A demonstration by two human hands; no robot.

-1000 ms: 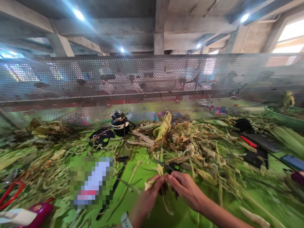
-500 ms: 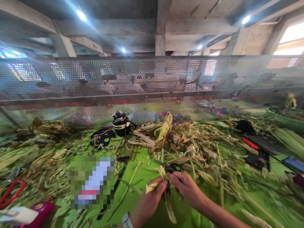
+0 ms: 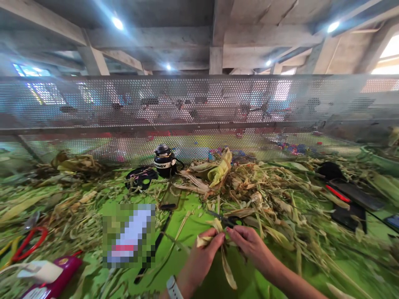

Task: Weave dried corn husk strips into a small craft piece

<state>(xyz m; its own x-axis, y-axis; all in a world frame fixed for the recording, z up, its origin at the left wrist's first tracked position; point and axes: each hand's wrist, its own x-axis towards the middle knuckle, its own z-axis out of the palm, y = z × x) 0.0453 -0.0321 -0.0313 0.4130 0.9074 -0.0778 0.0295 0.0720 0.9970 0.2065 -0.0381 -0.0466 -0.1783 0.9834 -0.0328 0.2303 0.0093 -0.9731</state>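
My left hand (image 3: pixel 205 251), with a white watch (image 3: pixel 173 287) at its wrist, pinches a folded pale corn husk (image 3: pixel 228 269). One end of the husk sticks up above the fingers and a long strip hangs below them. Close against it, my right hand (image 3: pixel 249 241) is closed, thumb and forefinger pinched at the husk's side. What lies between those fingers is too small to make out. Just beyond my hands, black-handled scissors (image 3: pixel 234 220) lie on the green tabletop (image 3: pixel 193 206).
A heap of dry husks (image 3: pixel 258 195) covers the right and back. At left lie red-handled scissors (image 3: pixel 31 244) and a purple device (image 3: pixel 67 270) with a white plug. A black jar (image 3: pixel 165 162) stands before the perforated metal screen (image 3: pixel 193 99). Phones (image 3: pixel 358 195) lie at right.
The whole view has shifted, so everything sits a little further right. My hands stay together at the husk, with only slight finger movement.
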